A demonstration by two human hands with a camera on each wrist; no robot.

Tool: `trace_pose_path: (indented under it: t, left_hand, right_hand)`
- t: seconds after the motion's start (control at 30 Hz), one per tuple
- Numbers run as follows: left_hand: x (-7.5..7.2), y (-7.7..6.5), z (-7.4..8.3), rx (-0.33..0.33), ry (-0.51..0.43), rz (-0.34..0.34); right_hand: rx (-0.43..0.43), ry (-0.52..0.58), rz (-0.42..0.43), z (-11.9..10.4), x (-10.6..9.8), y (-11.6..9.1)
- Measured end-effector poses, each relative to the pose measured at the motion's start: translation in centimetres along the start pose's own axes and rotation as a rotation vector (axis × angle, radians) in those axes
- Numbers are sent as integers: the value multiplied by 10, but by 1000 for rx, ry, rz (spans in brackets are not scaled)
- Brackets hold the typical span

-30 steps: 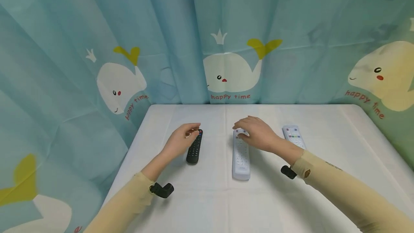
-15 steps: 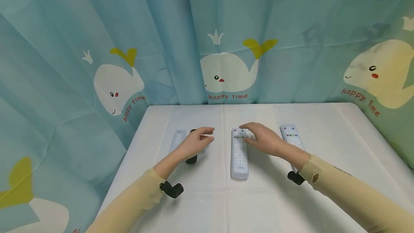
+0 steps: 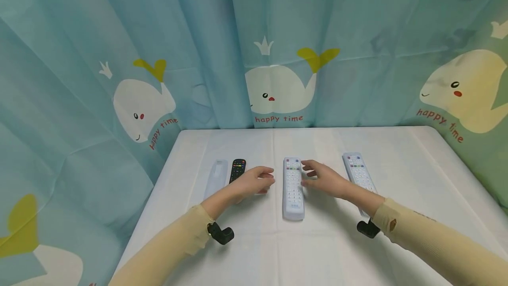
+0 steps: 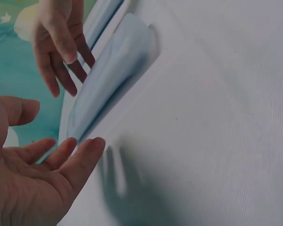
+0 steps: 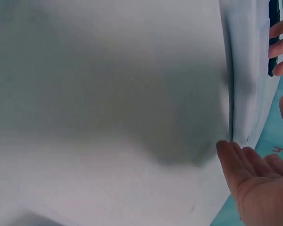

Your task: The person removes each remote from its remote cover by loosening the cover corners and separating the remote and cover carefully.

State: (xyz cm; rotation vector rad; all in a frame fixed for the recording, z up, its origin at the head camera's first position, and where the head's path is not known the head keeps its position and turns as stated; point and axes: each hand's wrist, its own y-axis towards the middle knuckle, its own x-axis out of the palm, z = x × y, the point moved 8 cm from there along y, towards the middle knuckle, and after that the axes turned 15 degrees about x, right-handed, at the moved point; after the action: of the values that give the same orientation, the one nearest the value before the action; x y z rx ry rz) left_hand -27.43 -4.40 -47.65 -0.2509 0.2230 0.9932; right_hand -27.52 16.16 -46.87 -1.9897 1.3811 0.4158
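A white remote control [image 3: 293, 189] in a pale translucent cover lies face up on the table, between the two hands. My left hand [image 3: 254, 183] hovers to its left with thumb and fingers apart, holding nothing; in the left wrist view the palm of the left hand [image 4: 33, 183] faces the remote. My right hand [image 3: 324, 181] is at the remote's right edge, fingers loosely extended. Whether its fingertips touch the cover I cannot tell. In the right wrist view the remote's long side [image 5: 247, 66] runs just past the fingers of the right hand [image 5: 262, 183].
A black remote [image 3: 237, 169] lies left, partly behind my left hand. Beside it rests a translucent remote cover [image 3: 216, 178]. Another white remote [image 3: 359, 171] lies right, partly hidden by my right forearm. A whale-print curtain [image 3: 222, 56] hangs behind the white table [image 3: 254, 250].
My left hand has moved right from over the black remote toward the middle remote, uncovering the translucent cover. The right hand has shifted from the remote's top end to its right side.
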Motion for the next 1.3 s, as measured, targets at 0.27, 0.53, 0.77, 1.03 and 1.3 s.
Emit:
trace_pose_path:
  t: [0.27, 0.53, 0.77, 1.03, 1.3]
  left_hand:
    - [19, 5, -6, -58, -123, -11]
    - [30, 11, -13, -92, -123, -14]
    - [38, 17, -13, -121, -141, -10]
    - [44, 24, -13, -131, -91, 6]
    - [43, 24, -9, -127, -84, 37]
  right_hand:
    - [179, 281, -96, 12, 10, -3]
    - [295, 449, -173, 18, 20, 0]
    - [340, 495, -188, 22, 23, 3]
    - [339, 521, -179, 22, 26, 4]
    - [352, 528, -152, 24, 27, 6]
